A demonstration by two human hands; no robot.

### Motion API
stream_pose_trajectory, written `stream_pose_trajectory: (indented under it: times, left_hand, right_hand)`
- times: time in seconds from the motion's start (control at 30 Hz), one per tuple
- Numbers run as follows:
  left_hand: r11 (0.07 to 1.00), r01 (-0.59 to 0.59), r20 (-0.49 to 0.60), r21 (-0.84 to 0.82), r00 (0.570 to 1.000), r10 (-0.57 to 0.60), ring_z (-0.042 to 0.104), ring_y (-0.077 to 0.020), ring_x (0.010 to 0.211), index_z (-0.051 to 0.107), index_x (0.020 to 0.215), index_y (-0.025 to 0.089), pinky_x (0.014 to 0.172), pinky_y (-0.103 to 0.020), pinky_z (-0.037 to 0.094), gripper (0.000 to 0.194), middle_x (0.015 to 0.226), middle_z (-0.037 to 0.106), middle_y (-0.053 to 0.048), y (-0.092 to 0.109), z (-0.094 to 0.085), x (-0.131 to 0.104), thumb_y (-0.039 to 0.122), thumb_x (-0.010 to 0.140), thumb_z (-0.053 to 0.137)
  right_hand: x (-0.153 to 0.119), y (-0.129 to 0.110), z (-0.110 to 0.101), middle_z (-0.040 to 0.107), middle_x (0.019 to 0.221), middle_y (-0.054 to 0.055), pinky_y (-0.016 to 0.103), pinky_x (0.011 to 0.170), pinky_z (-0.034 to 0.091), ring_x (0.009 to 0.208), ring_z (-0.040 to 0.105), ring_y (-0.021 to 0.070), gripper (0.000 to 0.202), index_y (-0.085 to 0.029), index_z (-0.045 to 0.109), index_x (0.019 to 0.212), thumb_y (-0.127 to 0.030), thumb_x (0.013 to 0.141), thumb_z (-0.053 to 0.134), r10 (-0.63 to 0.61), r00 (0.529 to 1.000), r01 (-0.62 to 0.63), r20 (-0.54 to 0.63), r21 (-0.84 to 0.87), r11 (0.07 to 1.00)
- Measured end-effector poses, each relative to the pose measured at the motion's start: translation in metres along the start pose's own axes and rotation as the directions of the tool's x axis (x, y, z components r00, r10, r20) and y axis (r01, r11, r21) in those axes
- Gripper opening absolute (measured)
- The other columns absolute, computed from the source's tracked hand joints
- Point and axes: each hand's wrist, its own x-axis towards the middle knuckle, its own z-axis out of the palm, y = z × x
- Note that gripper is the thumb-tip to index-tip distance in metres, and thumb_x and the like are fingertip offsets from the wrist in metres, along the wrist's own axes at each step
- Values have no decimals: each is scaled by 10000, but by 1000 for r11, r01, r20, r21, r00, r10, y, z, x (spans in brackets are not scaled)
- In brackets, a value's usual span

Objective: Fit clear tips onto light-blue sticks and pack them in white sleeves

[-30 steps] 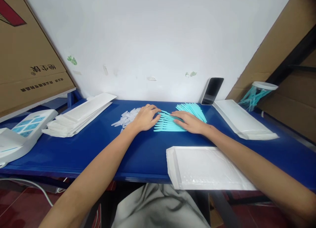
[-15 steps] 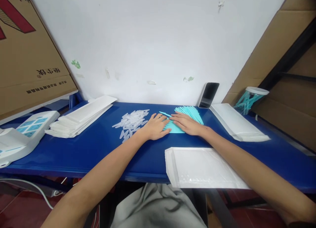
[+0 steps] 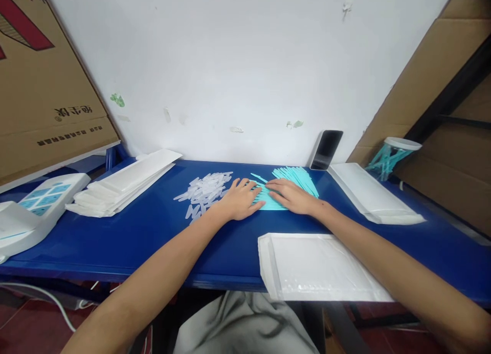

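Observation:
Thin turquoise sticks (image 3: pixel 271 201) lie side by side on the blue table under my two hands. My left hand (image 3: pixel 240 198) rests at their left side, fingers spread and palm down. My right hand (image 3: pixel 293 194) lies over their right part with its fingers stretched out flat; part of the sticks is hidden beneath it. A fanned pile of the same sticks (image 3: pixel 297 176) is just behind my right hand. Left of my left hand is a loose heap of small, translucent whitish strips (image 3: pixel 205 190). A white padded mailer (image 3: pixel 314 264) lies near the front edge, partly under my right forearm.
White mailers (image 3: pixel 123 182) are stacked at the left, beside a white device with blue panels (image 3: pixel 49 198). Another mailer (image 3: pixel 378 193) lies at the right. A black-screened phone (image 3: pixel 327 149) leans on the wall. A clear, white-rimmed container (image 3: pixel 387 157) holds turquoise sticks.
My right fingers have shifted slightly and bent a little over the sticks. My left hand stays almost in place. The whole view has moved slightly.

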Motion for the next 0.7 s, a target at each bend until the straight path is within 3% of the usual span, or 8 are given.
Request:
stream_pose_trajectory:
  times: [0.17, 0.33, 0.43, 0.7]
  left_hand:
    - [1000, 21, 12, -8, 1000, -21, 422, -366, 1354, 522, 1440, 168, 1154, -598, 272, 618, 1450, 534, -155, 2, -2, -1, 568, 1029, 292]
    - [999, 31, 62, -9, 998, -31, 388, -384, 1385, 468, 1498, 202, 1161, -596, 256, 742, 1516, 481, -153, 4, -7, -2, 705, 960, 376]
    - [1000, 26, 82, 3, 996, -27, 371, -381, 1409, 482, 1494, 226, 1172, -583, 252, 718, 1534, 467, -141, 2, -9, -3, 700, 965, 381]
    - [999, 28, 129, -44, 991, -22, 227, -392, 1529, 367, 1576, 225, 1202, -650, 181, 754, 1646, 323, -139, -6, -6, -8, 699, 999, 264]
  right_hand:
    - [0, 5, 0, 675, 1255, 144, 473, 1034, 503, 1170, 636, 293, 469, -182, 630, 1350, -372, 1053, 320, 41, 999, -41, 5, 17, 999]
    - [0, 4, -6, 685, 1220, 146, 474, 982, 520, 1119, 651, 301, 460, -174, 621, 1361, -352, 1046, 338, 72, 997, -71, 19, -17, 997]
    - [-1, 6, -7, 681, 1245, 147, 467, 995, 514, 1128, 653, 300, 459, -169, 640, 1341, -351, 1041, 344, 84, 996, -84, 16, -22, 996]
    - [-1, 5, -7, 706, 1187, 124, 456, 966, 534, 1068, 675, 273, 407, -206, 701, 1250, -305, 1032, 372, 15, 1000, -15, -8, 77, 997]
